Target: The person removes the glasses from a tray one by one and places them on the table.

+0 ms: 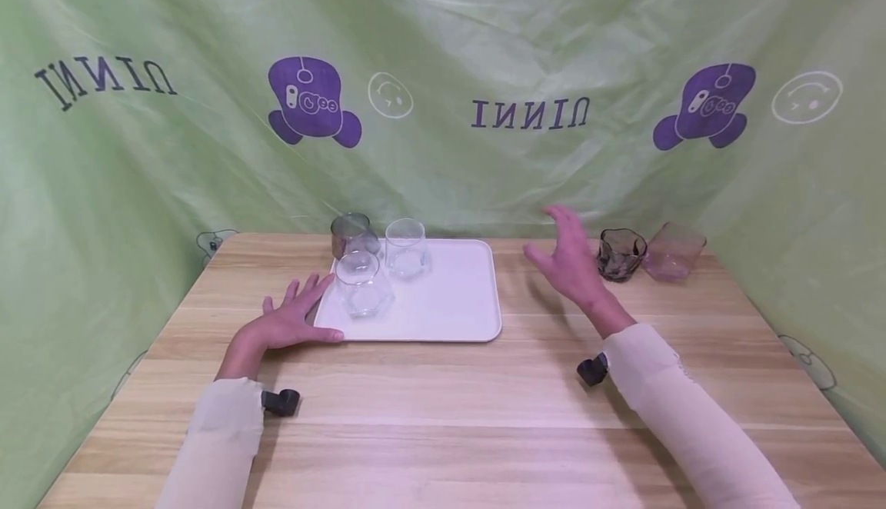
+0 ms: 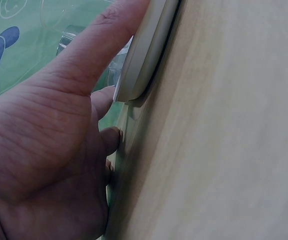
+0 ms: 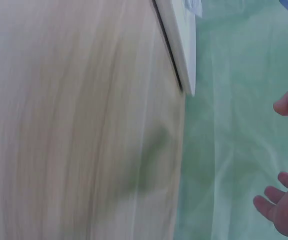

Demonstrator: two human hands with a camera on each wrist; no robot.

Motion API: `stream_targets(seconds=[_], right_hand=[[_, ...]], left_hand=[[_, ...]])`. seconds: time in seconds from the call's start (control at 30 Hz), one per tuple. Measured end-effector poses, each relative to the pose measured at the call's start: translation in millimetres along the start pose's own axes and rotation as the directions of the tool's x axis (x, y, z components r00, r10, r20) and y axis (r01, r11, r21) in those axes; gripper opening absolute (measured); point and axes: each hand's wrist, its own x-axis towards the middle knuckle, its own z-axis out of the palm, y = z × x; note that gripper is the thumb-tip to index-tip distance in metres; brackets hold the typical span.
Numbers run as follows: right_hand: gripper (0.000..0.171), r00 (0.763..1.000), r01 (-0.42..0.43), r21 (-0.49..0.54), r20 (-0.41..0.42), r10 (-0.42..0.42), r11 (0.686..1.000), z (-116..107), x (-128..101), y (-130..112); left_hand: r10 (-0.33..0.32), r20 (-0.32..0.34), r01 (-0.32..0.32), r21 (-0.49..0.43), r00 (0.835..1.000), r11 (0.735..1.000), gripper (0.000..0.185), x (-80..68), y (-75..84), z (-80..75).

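At the left front corner of a white tray, my left hand has its fingers spread. Its thumb lies against the tray's front rim and the forefinger reaches the left side. Two clear glasses stand on the tray, one nearer the front and one farther back. A smoky grey glass is at the back left corner. My right hand hovers over the table right of the tray, thumb and fingers apart, holding nothing. Beside it stands a dark wavy glass, then a pinkish glass.
The wooden table carries all the glasses and the tray. A green curtain with purple prints hangs right behind its back edge and down both sides. Each sleeve cuff has a small black camera beside it.
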Motion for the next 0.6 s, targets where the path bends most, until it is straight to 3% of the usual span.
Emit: stream_targets(seconds=[0.33,0.6], right_hand=[[0.081,0.994,-0.025,0.114,0.113,0.012,0.993,43,5,-30],[0.084,0.983,-0.05,0.148,0.182,0.022,0.988,76,6,-50]], left_hand=[[-0.004,0.001,0.004,-0.005,1.0,1.0,0.121,-3.1,1.0,-1.7],[0.006,-0.011,-0.006,-0.015,1.0,1.0,0.122,-2.8,3.0,-2.1]])
